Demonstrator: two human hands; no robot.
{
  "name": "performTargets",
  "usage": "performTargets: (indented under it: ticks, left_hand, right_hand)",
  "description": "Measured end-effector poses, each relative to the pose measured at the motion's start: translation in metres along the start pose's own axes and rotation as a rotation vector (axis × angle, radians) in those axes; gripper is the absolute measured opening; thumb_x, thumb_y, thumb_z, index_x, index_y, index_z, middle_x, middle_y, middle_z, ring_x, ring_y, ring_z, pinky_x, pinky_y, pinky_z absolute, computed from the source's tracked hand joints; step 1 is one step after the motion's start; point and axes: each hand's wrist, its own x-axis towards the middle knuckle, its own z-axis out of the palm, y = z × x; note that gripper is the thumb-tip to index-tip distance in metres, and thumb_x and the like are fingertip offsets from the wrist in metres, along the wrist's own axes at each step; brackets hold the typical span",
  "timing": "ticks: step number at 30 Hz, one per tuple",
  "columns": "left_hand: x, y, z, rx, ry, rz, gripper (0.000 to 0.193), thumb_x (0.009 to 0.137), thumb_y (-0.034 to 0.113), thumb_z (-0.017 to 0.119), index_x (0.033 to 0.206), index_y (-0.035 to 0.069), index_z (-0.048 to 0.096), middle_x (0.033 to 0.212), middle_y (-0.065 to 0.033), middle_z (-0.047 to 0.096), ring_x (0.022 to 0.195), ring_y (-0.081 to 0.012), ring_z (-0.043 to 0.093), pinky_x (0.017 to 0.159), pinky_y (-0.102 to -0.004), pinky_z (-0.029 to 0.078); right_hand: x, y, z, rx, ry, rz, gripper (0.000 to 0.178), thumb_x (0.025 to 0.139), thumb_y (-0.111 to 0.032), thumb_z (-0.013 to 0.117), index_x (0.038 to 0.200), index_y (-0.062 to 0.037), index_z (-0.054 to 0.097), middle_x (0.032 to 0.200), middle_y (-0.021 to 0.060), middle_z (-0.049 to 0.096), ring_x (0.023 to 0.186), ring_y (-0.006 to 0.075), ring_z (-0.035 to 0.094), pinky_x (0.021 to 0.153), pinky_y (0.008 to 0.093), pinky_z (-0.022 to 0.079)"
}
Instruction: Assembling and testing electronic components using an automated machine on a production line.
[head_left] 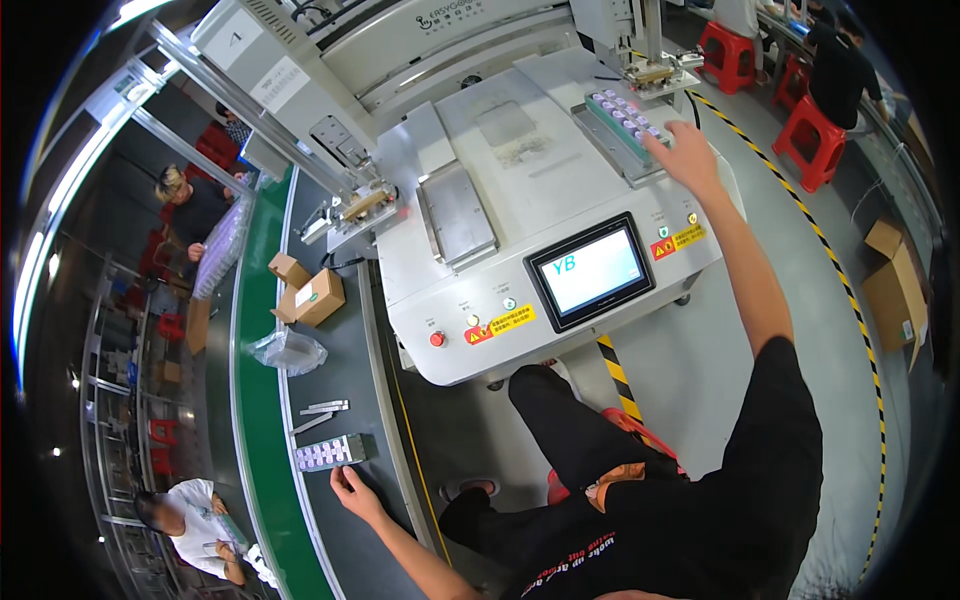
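The right hand (685,150) reaches to the upper right of the frame, fingers spread and gripping nothing, resting at the near end of a tray of purple pieces (625,118) on the white machine (560,180). The tray's long axis runs from the hand up and left toward the press head. At lower left the left hand (352,492) lies loosely open on the conveyor belt (340,400), just below a second small tray (330,453), whose long axis runs left to right.
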Motion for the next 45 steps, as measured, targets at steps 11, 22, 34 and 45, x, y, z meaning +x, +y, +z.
performTargets:
  ticks: [11,22,34,45]
  left_hand:
    - [-0.009,0.011,0.009,0.011,-0.005,-0.028,0.035,0.091,0.022,0.058,0.113,-0.005,0.056,0.104,-0.0138,0.062,0.096,-0.0203,0.057,0.086,-0.0317,0.044]
    - [-0.015,0.049,0.024,-0.077,0.244,-0.102,0.024,0.088,0.017,0.061,0.103,-0.001,0.062,0.094,-0.0074,0.063,0.086,-0.0155,0.059,0.079,-0.0282,0.047]
    - [-0.11,0.097,-0.141,0.451,-0.088,0.218,0.082,0.061,0.049,0.077,0.127,0.009,0.049,0.127,-0.014,0.049,0.12,-0.0305,0.044,0.099,-0.0443,0.033]
    - [-0.161,0.034,-0.203,0.484,-0.166,-0.391,0.069,0.059,0.045,0.08,0.111,0.005,0.059,0.106,-0.0127,0.058,0.1,-0.0294,0.055,0.086,-0.0357,0.045]
  right_hand:
    - [0.078,-0.018,0.031,-0.258,-0.618,0.11,0.052,0.053,-0.034,0.076,0.093,-0.0032,0.068,0.095,0.0147,0.068,0.089,0.0274,0.066,0.076,0.039,0.052]
    - [-0.084,-0.112,0.032,1.032,-1.199,-0.086,0.045,0.074,-0.026,0.07,0.109,0.0008,0.06,0.092,0.0025,0.063,0.084,0.0104,0.057,0.078,0.0253,0.046]
    - [-0.392,-0.41,0.015,0.667,-1.264,-1.815,0.047,0.059,-0.039,0.069,0.081,0.001,0.061,0.085,0.0179,0.06,0.083,0.0343,0.06,0.075,0.0419,0.048]
    - [-0.466,-0.446,0.025,1.246,-1.027,-1.649,0.062,0.069,-0.028,0.075,0.12,-0.0041,0.051,0.122,0.0166,0.051,0.111,0.0341,0.049,0.094,0.0432,0.039]
